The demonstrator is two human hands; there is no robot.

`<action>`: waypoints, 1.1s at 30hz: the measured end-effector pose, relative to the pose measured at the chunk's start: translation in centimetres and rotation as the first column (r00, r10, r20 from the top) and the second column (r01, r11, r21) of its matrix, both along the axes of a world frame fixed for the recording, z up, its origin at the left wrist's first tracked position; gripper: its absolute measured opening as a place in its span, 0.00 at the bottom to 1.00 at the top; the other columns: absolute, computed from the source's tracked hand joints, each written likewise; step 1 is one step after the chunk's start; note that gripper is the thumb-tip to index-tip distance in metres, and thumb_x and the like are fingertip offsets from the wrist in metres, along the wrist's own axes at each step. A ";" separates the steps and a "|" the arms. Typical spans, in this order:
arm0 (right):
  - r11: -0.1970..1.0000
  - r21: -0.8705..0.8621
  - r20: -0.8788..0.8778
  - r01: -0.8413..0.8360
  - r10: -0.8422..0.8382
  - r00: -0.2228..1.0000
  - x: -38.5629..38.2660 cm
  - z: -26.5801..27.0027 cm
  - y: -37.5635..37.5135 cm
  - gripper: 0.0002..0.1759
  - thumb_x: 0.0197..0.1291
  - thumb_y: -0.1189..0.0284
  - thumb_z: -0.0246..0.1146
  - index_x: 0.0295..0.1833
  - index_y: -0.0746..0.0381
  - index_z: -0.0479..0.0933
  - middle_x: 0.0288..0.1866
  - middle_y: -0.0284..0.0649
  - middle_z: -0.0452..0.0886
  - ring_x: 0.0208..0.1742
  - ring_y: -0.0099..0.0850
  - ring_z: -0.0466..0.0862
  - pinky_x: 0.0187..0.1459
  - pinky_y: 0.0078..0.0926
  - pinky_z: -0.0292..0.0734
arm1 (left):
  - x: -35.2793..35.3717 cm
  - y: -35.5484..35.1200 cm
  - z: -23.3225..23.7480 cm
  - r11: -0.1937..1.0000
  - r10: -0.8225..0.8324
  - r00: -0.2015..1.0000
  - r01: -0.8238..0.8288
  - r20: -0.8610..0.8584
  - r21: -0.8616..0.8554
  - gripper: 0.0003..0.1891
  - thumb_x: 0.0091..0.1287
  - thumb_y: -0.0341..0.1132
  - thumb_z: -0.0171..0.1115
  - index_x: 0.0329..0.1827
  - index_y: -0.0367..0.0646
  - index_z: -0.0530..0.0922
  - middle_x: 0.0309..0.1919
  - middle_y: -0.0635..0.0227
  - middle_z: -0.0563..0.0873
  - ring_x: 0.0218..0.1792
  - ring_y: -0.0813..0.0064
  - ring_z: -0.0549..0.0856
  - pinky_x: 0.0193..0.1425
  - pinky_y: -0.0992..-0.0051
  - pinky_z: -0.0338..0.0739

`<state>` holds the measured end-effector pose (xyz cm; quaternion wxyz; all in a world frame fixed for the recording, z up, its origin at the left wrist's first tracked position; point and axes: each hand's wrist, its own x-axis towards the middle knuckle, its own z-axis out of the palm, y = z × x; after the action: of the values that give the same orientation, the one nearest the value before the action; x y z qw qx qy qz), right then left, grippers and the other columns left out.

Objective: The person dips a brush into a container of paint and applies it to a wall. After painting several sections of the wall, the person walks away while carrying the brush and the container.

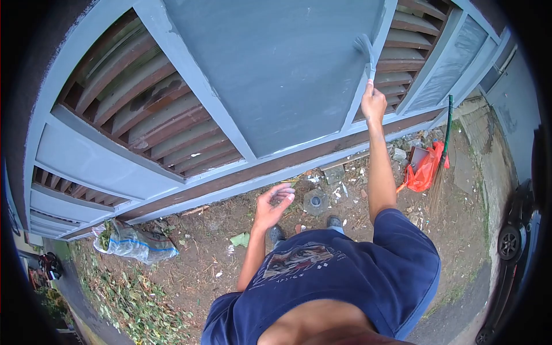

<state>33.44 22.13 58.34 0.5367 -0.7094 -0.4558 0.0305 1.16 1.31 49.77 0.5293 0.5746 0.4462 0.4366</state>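
Nearest: dark blue shirt (345, 270), bottom of view. Just beyond, left hand (275, 202) held out in front of the torso, grip released, fingers loosely curled, nothing in it.

Below, on the dirt ground (230, 276): dark shoes (276, 233), and a round grey tin (315, 201) near the foot of the gate, with litter scraps around it. Off left, a clear sack (135, 241) stuffed with leaves. Off right, an orange plastic bag (424, 169) just beside a broom (437, 192) with a green handle, stood against the gate. Car wheel (509, 242) at the far right edge.

Further out, right hand (374, 102) stretched up on a straight arm, grip clenched on the handle of a paintbrush (368, 54). Brush upright, bristles on top, touching the grey frame strip of the gate (276, 75), between the flat grey panel and a section of brown slats (411, 40). More brown slats left of the panel, framed in grey.
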 end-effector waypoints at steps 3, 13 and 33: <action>1.000 -0.010 -0.071 0.016 -0.017 0.997 -3.4 -1.0 0.4 0.32 0.69 0.52 0.49 0.28 0.72 0.78 0.24 0.62 0.79 0.35 0.61 0.81 0.40 0.52 0.73 | 0.0 -0.4 -0.4 1.000 0.008 1.000 -0.009 0.016 0.028 0.18 0.65 0.29 0.66 0.57 0.38 0.78 0.45 0.62 0.86 0.45 0.76 0.84 0.53 0.73 0.79; 0.746 -0.099 -0.137 -0.659 0.645 0.752 -25.6 -2.8 -6.1 0.29 0.70 0.56 0.52 0.25 0.71 0.75 0.21 0.63 0.76 0.30 0.64 0.79 0.35 0.55 0.73 | -2.5 -2.5 -0.7 0.991 0.125 0.992 -0.125 -0.008 -0.046 0.18 0.66 0.29 0.65 0.58 0.35 0.77 0.45 0.61 0.86 0.45 0.75 0.84 0.52 0.73 0.79; 0.987 -0.092 -0.300 -0.135 0.101 0.948 -16.2 -8.8 -1.3 0.30 0.70 0.55 0.49 0.27 0.71 0.78 0.23 0.61 0.79 0.32 0.61 0.80 0.37 0.54 0.72 | -2.4 -2.3 -0.8 0.992 0.123 0.992 -0.123 -0.019 -0.026 0.18 0.65 0.29 0.66 0.58 0.36 0.78 0.45 0.61 0.87 0.45 0.76 0.84 0.53 0.73 0.78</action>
<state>17.20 20.87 49.53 0.5554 -0.6972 -0.4099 0.1933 -1.24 -0.98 48.94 0.5052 0.5425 0.4911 0.4575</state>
